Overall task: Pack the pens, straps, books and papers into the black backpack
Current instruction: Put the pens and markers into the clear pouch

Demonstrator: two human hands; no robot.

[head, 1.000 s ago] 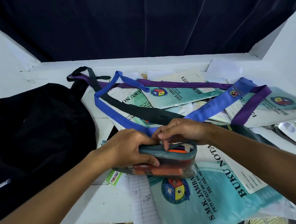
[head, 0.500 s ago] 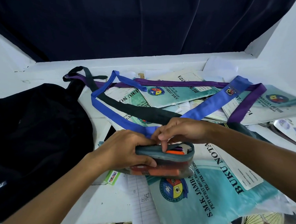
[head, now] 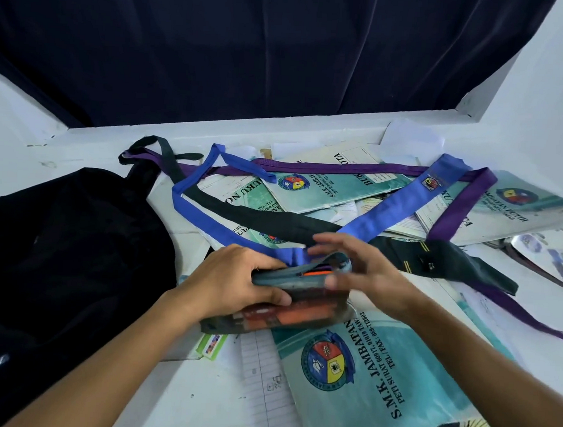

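A see-through pencil pouch [head: 301, 312] with a grey zipper band and orange pens inside lies in the middle, on a teal notebook [head: 379, 375]. My left hand [head: 237, 283] grips the pouch's left end, thumb across its front. My right hand [head: 362, 269] is blurred at the pouch's right end, fingers spread over the open top. The black backpack [head: 59, 267] lies at the left. A blue strap [head: 397, 213], a purple strap [head: 341, 167] and a black strap [head: 273, 221] trail over more teal books [head: 323, 192] behind the pouch.
A lined paper sheet [head: 265, 375] and a small green card [head: 213, 345] lie near the front edge. A dark curtain [head: 266, 49] hangs behind the white ledge. White walls close in both sides. More papers sit at the far right [head: 545, 250].
My right hand has let go of its pinch at the pouch's zipper and slid to the right end with fingers spread. The left hand keeps its grip.
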